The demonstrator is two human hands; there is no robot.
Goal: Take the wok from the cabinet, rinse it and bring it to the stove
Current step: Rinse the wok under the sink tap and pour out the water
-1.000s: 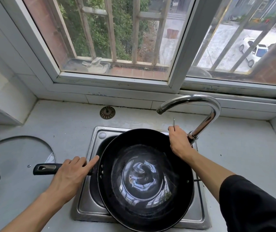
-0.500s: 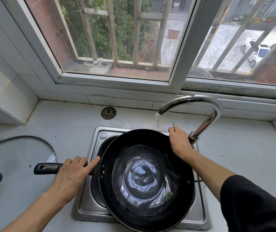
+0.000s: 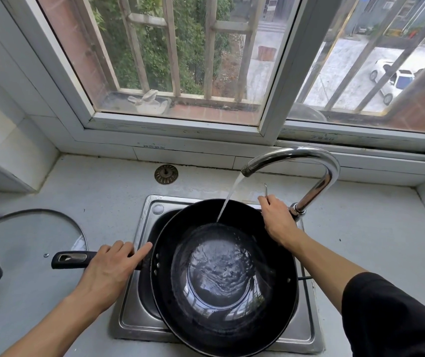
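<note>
Partly hidden: wok [image 3: 223, 264] handle [image 3: 70, 259], tap lever [image 3: 266, 189]

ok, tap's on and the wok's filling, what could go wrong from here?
1. Wok overhangs the small sink; water could spill onto the counter.
2. Left hand alone grips the handle; a fuller wok may tip.
3. Right hand on the tap lever; a late shutoff risks overfilling.
</note>
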